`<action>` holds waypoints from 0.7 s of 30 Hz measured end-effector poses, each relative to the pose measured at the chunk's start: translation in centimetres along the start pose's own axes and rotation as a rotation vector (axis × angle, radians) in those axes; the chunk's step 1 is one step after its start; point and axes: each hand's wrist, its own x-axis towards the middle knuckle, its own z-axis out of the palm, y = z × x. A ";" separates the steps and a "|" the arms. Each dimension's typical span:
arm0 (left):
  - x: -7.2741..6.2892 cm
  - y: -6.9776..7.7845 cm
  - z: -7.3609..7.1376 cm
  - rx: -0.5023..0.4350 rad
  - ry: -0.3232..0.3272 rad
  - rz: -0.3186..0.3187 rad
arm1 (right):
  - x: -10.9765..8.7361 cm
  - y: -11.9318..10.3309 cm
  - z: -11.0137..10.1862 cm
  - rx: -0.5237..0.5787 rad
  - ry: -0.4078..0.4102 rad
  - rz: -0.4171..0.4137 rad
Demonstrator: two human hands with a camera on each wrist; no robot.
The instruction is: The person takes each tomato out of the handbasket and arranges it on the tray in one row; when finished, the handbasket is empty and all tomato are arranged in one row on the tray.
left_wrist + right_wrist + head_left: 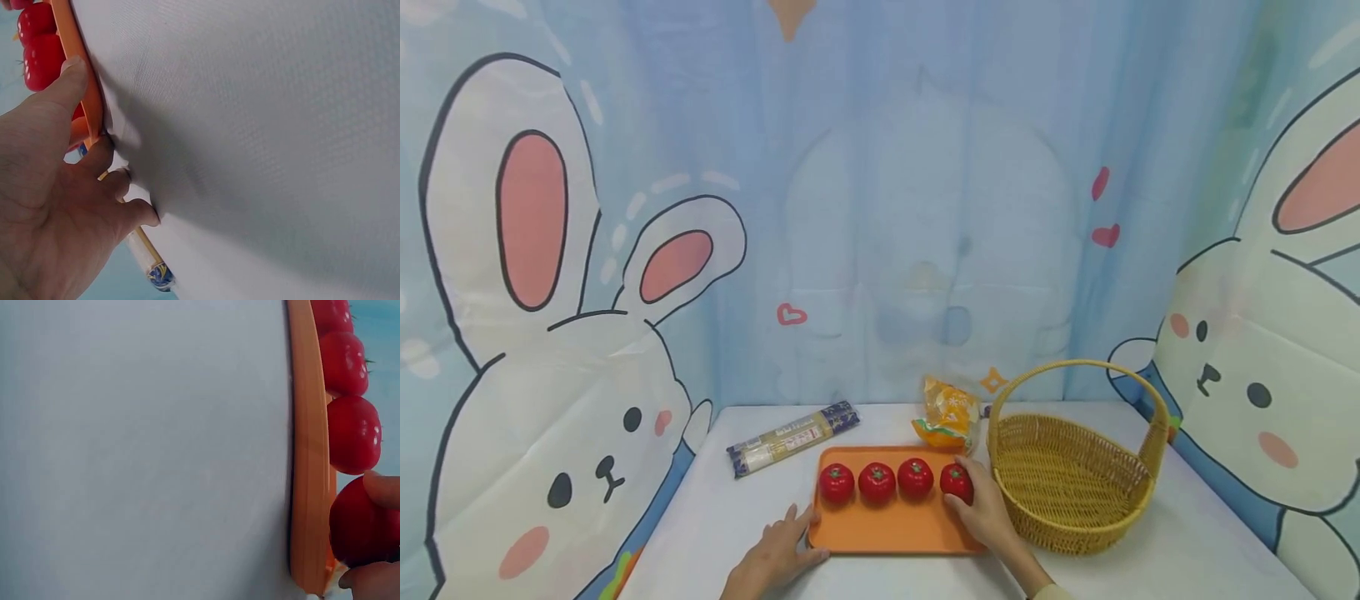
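Observation:
Along the back of an orange tray (895,533) lies a row of several red tomatoes (876,483) with green tops. My right hand (988,508) grips the tomato at the right end (359,525), thumb on one side and fingers on the other. My left hand (778,550) holds the tray's front left corner between thumb and index finger. In the left wrist view, the other fingers of that hand (62,206) are spread near the white tabletop. The held tomato is partly covered by the right hand.
Right of the tray stands a woven basket (1075,529) with a tall arched handle. Behind the tray are an orange-yellow bag (951,412) and, to the left, a long clear pack with blue ends (793,437). A rabbit-print curtain (925,208) hangs behind the white table (692,517).

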 end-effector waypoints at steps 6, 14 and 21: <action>-0.1 -0.1 0.1 -0.004 -0.002 0.003 | 0.6 0.8 0.5 0.001 0.004 0.042; -0.1 0.1 -0.1 0.014 0.015 0.027 | 1.4 0.6 0.8 -0.003 0.016 0.091; -0.3 0.2 0.0 0.018 0.005 -0.002 | 1.5 0.7 0.9 -0.008 -0.004 0.116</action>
